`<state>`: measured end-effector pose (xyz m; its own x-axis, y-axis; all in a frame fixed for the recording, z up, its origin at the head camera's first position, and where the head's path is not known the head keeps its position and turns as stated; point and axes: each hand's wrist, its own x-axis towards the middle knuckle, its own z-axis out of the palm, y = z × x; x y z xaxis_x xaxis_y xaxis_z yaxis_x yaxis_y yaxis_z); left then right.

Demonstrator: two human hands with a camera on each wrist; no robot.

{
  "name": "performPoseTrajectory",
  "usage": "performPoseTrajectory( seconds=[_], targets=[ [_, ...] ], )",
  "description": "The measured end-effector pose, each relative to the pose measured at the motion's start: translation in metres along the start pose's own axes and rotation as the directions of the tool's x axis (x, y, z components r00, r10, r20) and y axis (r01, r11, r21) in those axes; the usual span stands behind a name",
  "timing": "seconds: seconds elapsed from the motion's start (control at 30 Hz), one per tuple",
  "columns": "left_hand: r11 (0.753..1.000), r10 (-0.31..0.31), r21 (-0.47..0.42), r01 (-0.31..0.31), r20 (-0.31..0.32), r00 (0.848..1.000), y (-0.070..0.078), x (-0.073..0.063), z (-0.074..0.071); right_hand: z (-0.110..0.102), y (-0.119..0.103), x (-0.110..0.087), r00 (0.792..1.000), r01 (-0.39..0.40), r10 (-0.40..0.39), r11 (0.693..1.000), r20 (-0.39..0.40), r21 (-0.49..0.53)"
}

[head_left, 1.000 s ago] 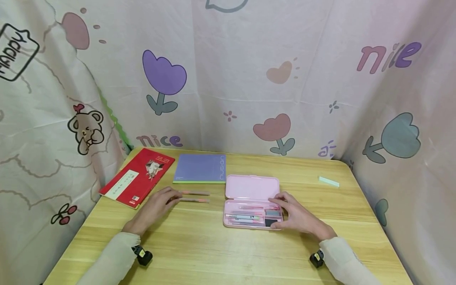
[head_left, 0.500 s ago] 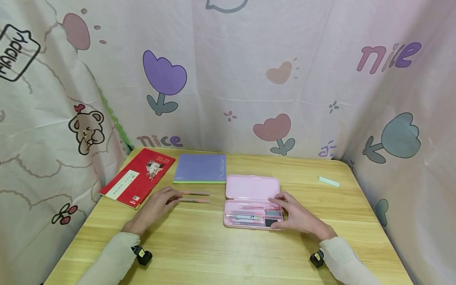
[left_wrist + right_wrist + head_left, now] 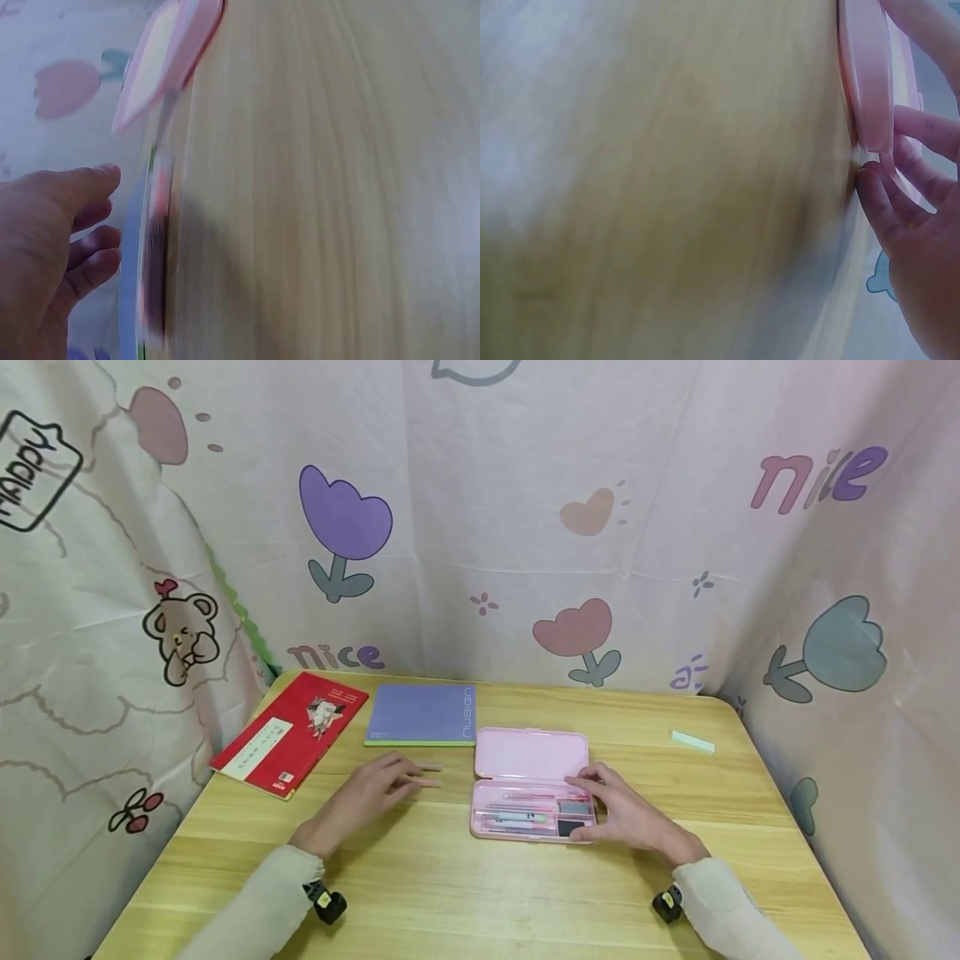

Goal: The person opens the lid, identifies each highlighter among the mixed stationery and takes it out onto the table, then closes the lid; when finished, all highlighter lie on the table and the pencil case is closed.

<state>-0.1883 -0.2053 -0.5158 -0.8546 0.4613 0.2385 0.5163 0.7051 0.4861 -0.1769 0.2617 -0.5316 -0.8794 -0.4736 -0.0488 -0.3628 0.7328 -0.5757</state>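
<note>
Two slim pens, a far one (image 3: 430, 767) and a near one (image 3: 429, 784), lie side by side on the table, mostly covered by my left hand (image 3: 375, 789) in the head view. In the left wrist view a dark, pink-ended pen (image 3: 156, 255) lies beyond the relaxed fingertips, with a gap between. My right hand (image 3: 626, 810) grips the right end of an open pink pencil case (image 3: 532, 755), thumb at its near corner and fingers at the hinge side. Inside the case are several pens (image 3: 513, 817), a grey block and a black block (image 3: 571, 829).
A red booklet (image 3: 251, 752) lies at the back left, beside a blue-purple notebook (image 3: 420, 714) just behind the pens. A pale green strip (image 3: 693, 742) rests at the far right. Printed curtains (image 3: 480, 527) stand around the table's back and sides.
My left hand has slid to the right along the two pens and now covers more of them. The pens, pencil case and right hand have stayed in place.
</note>
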Motion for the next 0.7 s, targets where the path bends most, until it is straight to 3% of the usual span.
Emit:
performPoseTrajectory(
  seconds=[0.17,0.3,0.4,0.57,0.7],
  targets=[
    [0.991,0.133,-0.005,-0.133,0.059,0.989,0.025,0.016,0.018,0.0,-0.001,-0.001,1.0,-0.005,0.005,1.0,0.004,0.005],
    [0.966,0.257,-0.026,-0.256,0.114,0.96,0.042,0.025,0.032,0.0,-0.001,-0.001,1.0,-0.01,0.01,1.0,0.003,0.005],
    [0.951,0.309,-0.024,-0.309,0.156,0.938,0.052,0.029,0.04,0.0,-0.001,-0.001,1.0,-0.014,0.014,1.0,0.0,0.0],
    [0.959,0.275,0.008,-0.284,0.231,0.933,0.061,0.032,0.048,0.0,-0.002,-0.001,1.0,-0.015,0.015,1.0,0.002,-0.002],
    [0.962,0.253,0.04,-0.271,0.249,0.935,0.068,0.038,0.05,0.0,-0.002,-0.002,1.0,-0.018,0.018,1.0,0.002,0.01]
  ],
)
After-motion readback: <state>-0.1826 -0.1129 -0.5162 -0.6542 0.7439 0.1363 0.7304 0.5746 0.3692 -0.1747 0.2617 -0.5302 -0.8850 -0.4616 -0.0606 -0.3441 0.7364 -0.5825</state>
